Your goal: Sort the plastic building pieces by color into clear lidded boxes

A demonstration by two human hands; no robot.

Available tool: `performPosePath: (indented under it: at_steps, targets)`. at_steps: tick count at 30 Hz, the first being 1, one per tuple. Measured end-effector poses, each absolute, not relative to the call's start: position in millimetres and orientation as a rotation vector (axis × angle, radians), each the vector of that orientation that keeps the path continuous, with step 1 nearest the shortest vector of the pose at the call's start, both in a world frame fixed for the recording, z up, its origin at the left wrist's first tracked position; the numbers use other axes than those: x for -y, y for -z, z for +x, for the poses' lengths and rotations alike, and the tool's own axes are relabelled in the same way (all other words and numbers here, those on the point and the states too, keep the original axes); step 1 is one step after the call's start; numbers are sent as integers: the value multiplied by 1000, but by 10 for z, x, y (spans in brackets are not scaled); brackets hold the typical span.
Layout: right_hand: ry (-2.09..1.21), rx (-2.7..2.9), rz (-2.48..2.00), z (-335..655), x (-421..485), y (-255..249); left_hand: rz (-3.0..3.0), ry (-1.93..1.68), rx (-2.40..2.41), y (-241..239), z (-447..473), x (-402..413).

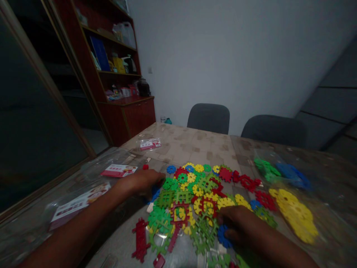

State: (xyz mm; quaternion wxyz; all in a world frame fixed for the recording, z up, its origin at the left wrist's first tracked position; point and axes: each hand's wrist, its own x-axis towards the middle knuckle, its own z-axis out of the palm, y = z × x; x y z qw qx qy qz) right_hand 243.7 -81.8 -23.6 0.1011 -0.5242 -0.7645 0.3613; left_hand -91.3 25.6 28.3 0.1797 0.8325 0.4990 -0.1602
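A pile of plastic building pieces covers the near middle of the table: notched discs such as a yellow disc (pixel 199 168), and toothed squares such as a green square (pixel 165 198) and a red square (pixel 180 214). My left hand (pixel 147 181) is at the pile's left edge, fingers curled downward beside a blue piece (pixel 155 193); what they grip is hidden. On the right side my right hand (pixel 240 223) is closed, thumb and fingers at a blue notched disc (pixel 224 237). A red toothed strip (pixel 141 240) lies at the near left.
Clear bags with yellow discs (pixel 297 216), blue pieces (pixel 292 175) and green pieces (pixel 267 168) lie at right. Plastic packages with a printed card (pixel 118 171) lie at left. Beyond the table stand two grey chairs (pixel 208 118) and a red-brown cabinet (pixel 139 117).
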Motion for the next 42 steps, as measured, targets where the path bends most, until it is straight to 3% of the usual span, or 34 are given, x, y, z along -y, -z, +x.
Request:
performPosePath:
  at_steps: [14,27,42]
  targets:
    - [-942,2347,-1914,2329,910,102,2420,409,-1338,-388,-922,-273]
    - [-853,2294,-1869,2353,884,272,2379,427,-1308,-266,-866,-189]
    - [-997,2089,-1543,2202,802,12,2311,-72,-1124,-334,-763,-232]
